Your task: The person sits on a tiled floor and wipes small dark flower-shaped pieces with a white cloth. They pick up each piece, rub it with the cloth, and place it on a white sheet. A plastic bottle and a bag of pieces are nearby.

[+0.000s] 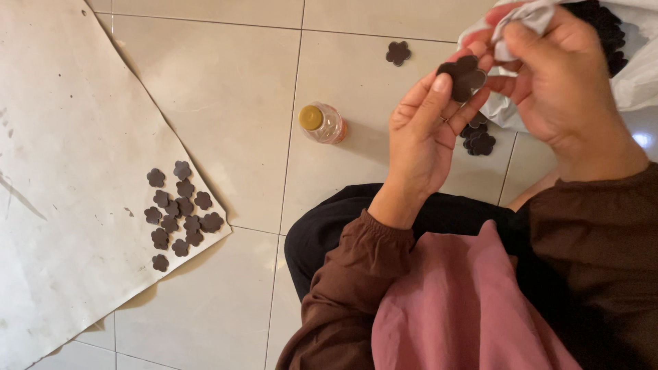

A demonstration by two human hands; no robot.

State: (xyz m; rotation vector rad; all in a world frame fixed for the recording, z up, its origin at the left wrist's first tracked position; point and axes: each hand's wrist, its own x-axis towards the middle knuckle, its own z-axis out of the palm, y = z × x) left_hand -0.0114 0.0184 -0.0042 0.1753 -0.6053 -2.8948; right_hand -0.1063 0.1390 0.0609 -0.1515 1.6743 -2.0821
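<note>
Seen from above, a person in brown sleeves and a pink cloth over the lap sits on a pale tiled floor (226, 89). The left hand (421, 140) is raised, its fingers and thumb closed on a dark brown flower-shaped piece (463, 75), held up near the top of the view. The right hand (555, 75) is just beside it, fingers pinched on a scrap of white cloth (524, 20) that touches the top of the piece. Behind the hands lies a white plastic bag (641, 75) with more dark pieces showing inside. A small stack of pieces (478, 140) rests on the floor just below the hands, and a single piece (397, 52) lies apart, farther up. A small clear bottle (322, 123) with a yellow cap lies on its side on the tiles, left of the left hand. Far left, a large sheet of pale paper (62, 137) covers the floor, and a cluster of flower pieces (179, 209) lies spread near its lower corner.
</note>
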